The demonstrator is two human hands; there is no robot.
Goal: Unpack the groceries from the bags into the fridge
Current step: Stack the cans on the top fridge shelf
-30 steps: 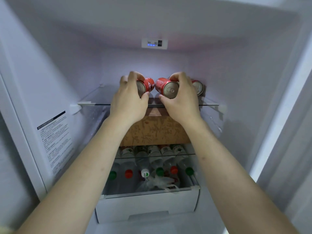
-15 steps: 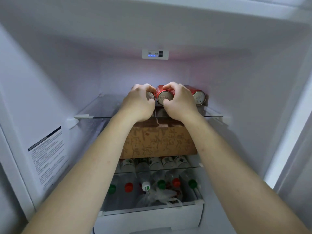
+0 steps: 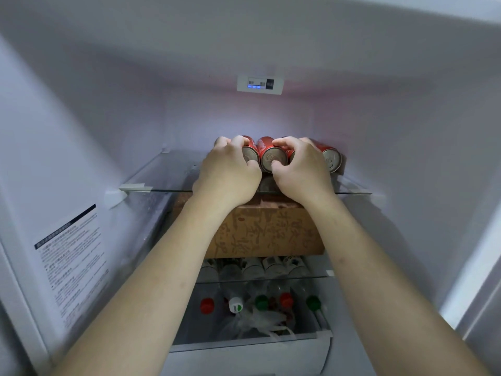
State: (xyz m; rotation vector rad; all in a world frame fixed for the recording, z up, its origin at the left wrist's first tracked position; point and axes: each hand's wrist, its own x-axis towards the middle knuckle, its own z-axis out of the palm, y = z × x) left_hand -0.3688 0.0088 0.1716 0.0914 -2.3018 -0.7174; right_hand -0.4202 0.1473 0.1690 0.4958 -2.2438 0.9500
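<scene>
Inside the open fridge (image 3: pixel 81 131), my left hand (image 3: pixel 227 175) curls around one red can (image 3: pixel 250 151) lying on its side on the glass shelf (image 3: pixel 162 175), while my right hand (image 3: pixel 301 172) grips the can beside it (image 3: pixel 272 156). A third can (image 3: pixel 330 158) lies just right of them. Below sit a brown box (image 3: pixel 265 232) and bottles (image 3: pixel 260 299) in the drawer.

Red cans (image 3: pixel 273 156) lying sideways, side by side, on glass shelf (image 3: pixel 162 177).

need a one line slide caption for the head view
Both hands, left hand and right hand, set red cans lying on their sides on the top glass shelf of the fridge.
</scene>
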